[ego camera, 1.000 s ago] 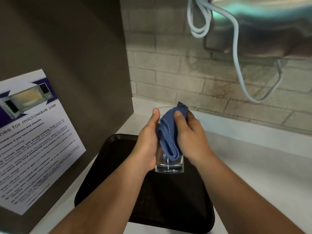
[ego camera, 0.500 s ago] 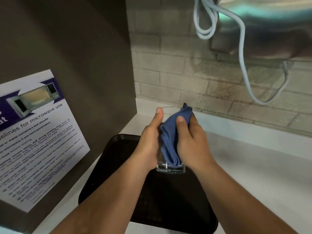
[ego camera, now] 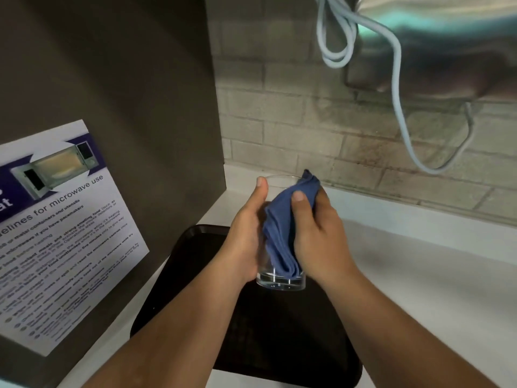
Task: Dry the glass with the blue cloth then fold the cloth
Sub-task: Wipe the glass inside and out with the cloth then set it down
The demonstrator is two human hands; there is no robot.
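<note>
A clear glass [ego camera: 280, 278] is held upright above a dark tray [ego camera: 279, 331], which lies on a white counter [ego camera: 419, 275]. Whether the base of the glass touches the tray cannot be told from this view.

The left hand [ego camera: 246, 236] is wrapped around the left side of the glass, its thumb reaching up to the rim. The right hand [ego camera: 319, 233] is closed on the blue cloth [ego camera: 279, 236] — thumb pressed against the cloth on the near side, fingers curled behind it on the right. The cloth is bunched into long folds and pushed down into the glass; its lower end sits just above the thick base, and one corner sticks up past the rim beside the right fingers.

To the left stands a dark panel [ego camera: 126, 107] bearing a printed notice [ego camera: 56, 233] on microwave use, with a picture of a microwave at its top. Behind the counter runs a pale tiled wall [ego camera: 307, 121]. At upper right hangs a shiny metal fixture [ego camera: 447, 37] — a pale blue cable [ego camera: 397, 88] loops down from it in front of the tiles.
</note>
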